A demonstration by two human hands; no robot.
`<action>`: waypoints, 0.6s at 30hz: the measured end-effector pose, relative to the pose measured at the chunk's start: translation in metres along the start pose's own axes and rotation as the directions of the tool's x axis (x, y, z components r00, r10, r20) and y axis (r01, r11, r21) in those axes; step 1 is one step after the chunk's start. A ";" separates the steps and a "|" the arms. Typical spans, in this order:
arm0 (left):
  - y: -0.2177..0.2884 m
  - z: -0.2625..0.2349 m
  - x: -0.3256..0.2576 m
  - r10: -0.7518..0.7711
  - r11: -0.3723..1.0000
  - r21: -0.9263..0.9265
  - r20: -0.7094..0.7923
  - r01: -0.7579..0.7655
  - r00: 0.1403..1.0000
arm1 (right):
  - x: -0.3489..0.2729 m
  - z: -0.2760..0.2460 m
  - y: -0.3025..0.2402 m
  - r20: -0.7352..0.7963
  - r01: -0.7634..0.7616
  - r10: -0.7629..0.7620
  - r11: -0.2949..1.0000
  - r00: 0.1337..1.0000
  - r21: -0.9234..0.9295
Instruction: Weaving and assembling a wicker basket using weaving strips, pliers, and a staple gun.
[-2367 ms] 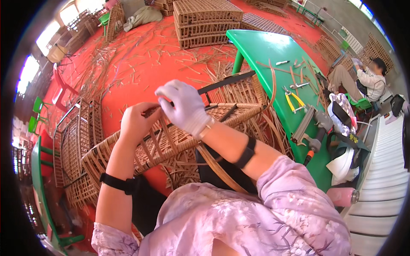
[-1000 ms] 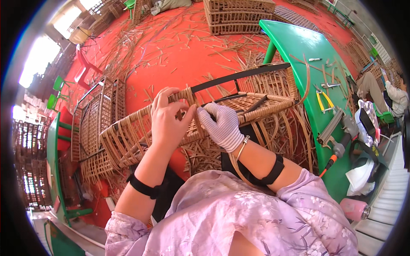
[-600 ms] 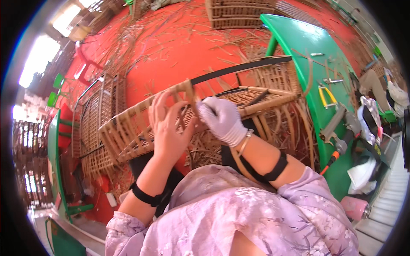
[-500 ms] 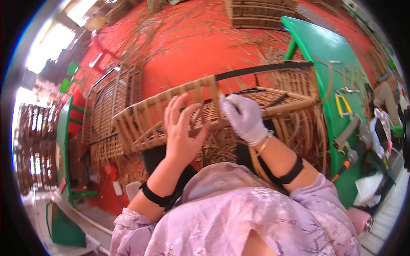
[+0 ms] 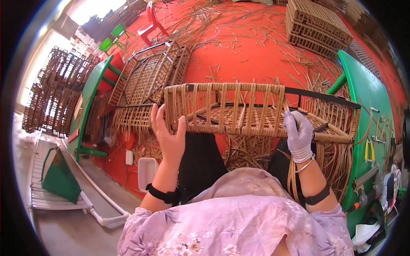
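Observation:
Across my lap sits a half-woven rattan basket with a dark frame, its near side partly wrapped in tan strips. The right stretch of its top bar is bare and black. My left hand, ungloved, has its fingers spread at the basket's left end, the fingertips against or just beside the weave. My right hand wears a white glove and is closed on a rattan strip beside the last wrapped strand. Tan strips hang below that hand.
Green tables stand at left and right; pliers with yellow handles lie on the right one. Other woven baskets sit beyond at left, with a stack at far right. Cut strips litter the red floor.
The view has swung left, so the basket appears further right and more level. My left hand has gone from the basket's middle to its left end. My right hand stays near the wrapping's edge.

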State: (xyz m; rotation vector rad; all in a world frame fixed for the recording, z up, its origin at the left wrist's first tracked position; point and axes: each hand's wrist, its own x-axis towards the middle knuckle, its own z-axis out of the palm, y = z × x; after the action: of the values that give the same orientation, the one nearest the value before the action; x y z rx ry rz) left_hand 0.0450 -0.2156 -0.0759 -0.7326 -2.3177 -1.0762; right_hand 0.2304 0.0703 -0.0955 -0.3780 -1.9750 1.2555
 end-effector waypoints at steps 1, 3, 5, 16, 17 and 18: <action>-0.005 -0.001 0.001 -0.006 1.000 0.004 0.011 0.006 1.000 | 0.000 0.001 0.000 -0.008 -0.013 0.013 1.000 1.000 0.002; -0.005 0.003 0.003 -0.022 1.000 -0.012 -0.005 0.022 1.000 | -0.001 0.002 0.000 -0.016 -0.027 0.027 1.000 1.000 0.000; -0.007 0.008 0.007 -0.037 0.999 -0.029 -0.022 0.036 0.999 | -0.001 0.001 -0.001 -0.013 -0.014 0.015 1.000 1.000 0.007; -0.036 0.026 0.003 -0.032 0.996 -0.077 0.063 0.036 0.998 | 0.000 0.000 -0.003 -0.025 0.031 -0.032 0.999 0.999 -0.040; -0.036 0.026 0.004 -0.002 1.000 -0.029 0.070 0.004 0.998 | 0.000 0.000 -0.002 -0.024 0.025 -0.026 0.999 0.999 -0.044; -0.035 0.027 0.003 -0.001 1.000 -0.030 0.073 0.003 0.997 | 0.000 0.000 -0.001 -0.023 0.018 -0.019 0.999 1.000 -0.048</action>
State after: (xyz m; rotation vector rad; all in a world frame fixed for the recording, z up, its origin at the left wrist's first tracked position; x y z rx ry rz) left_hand 0.0145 -0.2128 -0.1083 -0.7937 -2.3682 -1.1045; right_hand 0.2311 0.0698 -0.0949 -0.3954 -1.9865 1.1888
